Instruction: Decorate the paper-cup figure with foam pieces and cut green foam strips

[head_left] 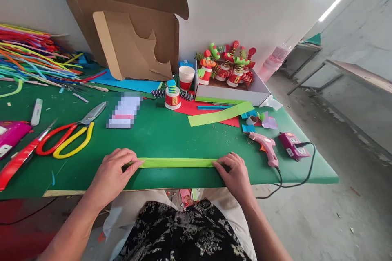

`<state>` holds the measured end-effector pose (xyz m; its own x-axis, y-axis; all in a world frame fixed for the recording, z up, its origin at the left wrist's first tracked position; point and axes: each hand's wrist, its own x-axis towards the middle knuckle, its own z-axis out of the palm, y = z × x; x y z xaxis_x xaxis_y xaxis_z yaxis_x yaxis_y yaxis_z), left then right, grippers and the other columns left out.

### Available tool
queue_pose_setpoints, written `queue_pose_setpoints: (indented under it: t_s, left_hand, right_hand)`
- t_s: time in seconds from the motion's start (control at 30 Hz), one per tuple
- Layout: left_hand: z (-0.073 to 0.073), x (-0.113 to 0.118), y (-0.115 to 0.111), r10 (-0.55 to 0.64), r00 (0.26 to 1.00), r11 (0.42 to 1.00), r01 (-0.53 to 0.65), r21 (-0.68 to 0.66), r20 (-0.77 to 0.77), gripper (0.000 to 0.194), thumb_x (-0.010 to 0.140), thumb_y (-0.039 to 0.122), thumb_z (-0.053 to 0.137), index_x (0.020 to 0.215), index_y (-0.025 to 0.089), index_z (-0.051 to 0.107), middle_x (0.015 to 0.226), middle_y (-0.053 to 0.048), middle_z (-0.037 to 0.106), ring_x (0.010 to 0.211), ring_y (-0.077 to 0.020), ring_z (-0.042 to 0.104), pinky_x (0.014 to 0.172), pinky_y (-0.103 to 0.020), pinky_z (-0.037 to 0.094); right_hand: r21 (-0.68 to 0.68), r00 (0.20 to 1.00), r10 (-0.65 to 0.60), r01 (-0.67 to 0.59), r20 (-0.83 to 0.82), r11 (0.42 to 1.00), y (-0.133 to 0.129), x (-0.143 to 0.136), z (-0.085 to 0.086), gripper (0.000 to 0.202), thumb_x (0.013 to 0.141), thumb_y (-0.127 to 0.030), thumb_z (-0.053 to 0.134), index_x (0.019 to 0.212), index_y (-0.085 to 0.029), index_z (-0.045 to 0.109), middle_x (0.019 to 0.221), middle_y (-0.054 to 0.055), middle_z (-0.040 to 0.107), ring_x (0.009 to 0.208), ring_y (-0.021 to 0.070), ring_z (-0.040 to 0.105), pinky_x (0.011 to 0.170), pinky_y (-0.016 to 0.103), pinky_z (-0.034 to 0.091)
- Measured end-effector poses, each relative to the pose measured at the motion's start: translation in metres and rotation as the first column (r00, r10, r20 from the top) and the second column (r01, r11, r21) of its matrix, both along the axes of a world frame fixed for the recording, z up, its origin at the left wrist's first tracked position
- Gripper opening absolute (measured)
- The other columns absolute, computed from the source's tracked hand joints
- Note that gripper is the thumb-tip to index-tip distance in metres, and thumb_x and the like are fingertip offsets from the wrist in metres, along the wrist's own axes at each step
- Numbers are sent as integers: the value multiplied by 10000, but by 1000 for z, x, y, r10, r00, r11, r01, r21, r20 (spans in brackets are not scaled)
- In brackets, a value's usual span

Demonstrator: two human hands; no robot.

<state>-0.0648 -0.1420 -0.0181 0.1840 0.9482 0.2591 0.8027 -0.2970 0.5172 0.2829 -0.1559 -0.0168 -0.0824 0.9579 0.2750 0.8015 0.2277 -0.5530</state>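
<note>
A long light-green paper strip lies crosswise near the front edge of the green table, with a lengthwise line along it like a fold. My left hand pinches its left end between thumb and fingers. At the right end, my right hand grips the strip the same way. Beyond it rests a second, wider light-green strip, partly over a red paper sheet. A paper-cup figure with folded black paper arms stands behind, close to some stacked paper cups.
Scissors with red and yellow handles and a red-handled cutting tool lie left. A pink glue gun with a cord sits right, near a purple power box. A white box of finished figures and an open cardboard box stand behind.
</note>
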Motion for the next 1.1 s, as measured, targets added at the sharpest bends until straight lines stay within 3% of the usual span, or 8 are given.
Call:
queue_pose_setpoints:
  t_s: [0.17, 0.4, 1.1]
  left_hand:
    - [3, 5, 2, 11, 997, 1000, -11, 3, -83, 381, 951, 450, 435, 654, 236, 540, 651, 8, 579, 676, -189, 511, 683, -325, 370]
    - [4, 6, 4, -8, 985, 999, 2, -32, -174, 380, 956, 431, 412, 641, 229, 477, 626, 16, 516, 664, -185, 466, 690, -328, 322]
    - [9, 9, 5, -19, 978, 999, 10, -43, -210, 360, 958, 394, 403, 640, 228, 437, 611, 20, 466, 644, -188, 451, 682, -314, 295]
  right_hand:
    - [32, 994, -53, 50, 91, 998, 0, -5, -2, 302, 969, -370, 529, 704, -226, 555, 674, 5, 597, 721, 204, 547, 881, 392, 405]
    - [23, 991, -35, 33, 129, 999, 1, -6, -1, 294, 962, -325, 531, 692, -232, 464, 657, -15, 553, 730, 200, 527, 890, 381, 394]
    - [26, 990, -61, 58, 128, 998, 2, -7, -3, 269, 960, -312, 512, 709, -248, 437, 652, -20, 551, 703, 204, 549, 976, 435, 388]
